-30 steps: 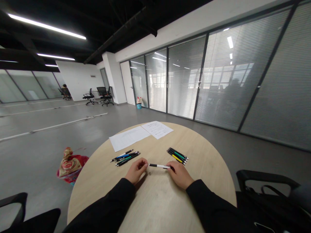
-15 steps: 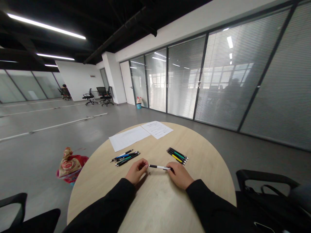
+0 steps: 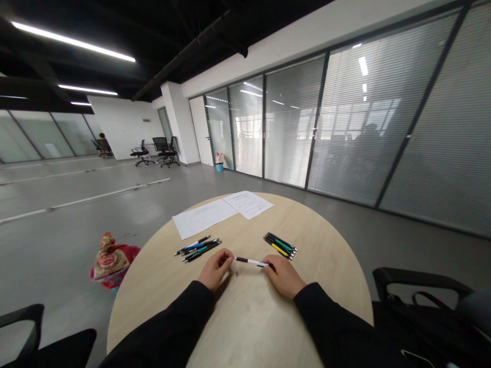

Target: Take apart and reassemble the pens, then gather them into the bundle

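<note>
A white pen with a black grip (image 3: 251, 261) is held level between my two hands, low over the table. My right hand (image 3: 284, 276) is closed around its right end. The fingertips of my left hand (image 3: 215, 270) are pinched at its left tip, which they partly hide. Beyond my left hand lies a loose bunch of pens (image 3: 197, 249), black, blue and green ones among them. Past my right hand a neater row of pens (image 3: 280, 245) shows black, green and yellow barrels.
Two sheets of paper (image 3: 205, 218) lie at the far side of the round wooden table (image 3: 326, 240). A tiny dark spot (image 3: 237, 273) is between my hands. Black chairs (image 3: 422, 278) flank the table. A bin with a bag (image 3: 113, 260) stands on the floor at left.
My left fingertips and the pen's left end have risen slightly, so the pen tilts a little more. My right hand stays almost still; both pen groups are unmoved.
</note>
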A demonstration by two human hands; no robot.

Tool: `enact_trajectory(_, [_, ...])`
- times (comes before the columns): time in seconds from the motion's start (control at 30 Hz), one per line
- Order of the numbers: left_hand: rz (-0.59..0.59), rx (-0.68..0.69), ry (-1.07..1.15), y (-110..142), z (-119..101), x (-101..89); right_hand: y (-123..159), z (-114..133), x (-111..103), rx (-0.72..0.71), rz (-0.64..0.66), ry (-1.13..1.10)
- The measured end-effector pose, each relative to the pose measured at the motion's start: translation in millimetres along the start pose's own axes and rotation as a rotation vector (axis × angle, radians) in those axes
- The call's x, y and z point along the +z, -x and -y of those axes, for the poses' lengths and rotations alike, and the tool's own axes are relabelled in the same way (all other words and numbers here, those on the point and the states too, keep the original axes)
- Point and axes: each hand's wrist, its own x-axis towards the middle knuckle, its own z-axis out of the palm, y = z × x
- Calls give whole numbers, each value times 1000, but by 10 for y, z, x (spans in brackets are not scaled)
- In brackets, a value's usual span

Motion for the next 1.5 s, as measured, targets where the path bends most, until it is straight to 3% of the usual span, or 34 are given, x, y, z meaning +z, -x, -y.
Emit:
enact_trajectory(0.17, [-44,31,-69,2,-9,-5,-4,-25,11,16,-15,-21])
enact_trajectory(0.3, [-58,66,-319,35,-77,-4,-11,-40,21,27,-26,-23])
enact_trajectory(0.53, [147,148,-716,94,-194,42,-27,-50,13,42,-68,-9])
enact_trajectory(0.77, [227,244,-977,118,-232,102,-31,-58,24,54,-71,-10])
enact_trajectory(1.2, [212,213,-934,122,-207,101,-23,-51,8,56,-65,-11])
enact_trajectory(1.5, [49,44,-453,37,-120,-12,-15,-42,-6,52,-67,-21])
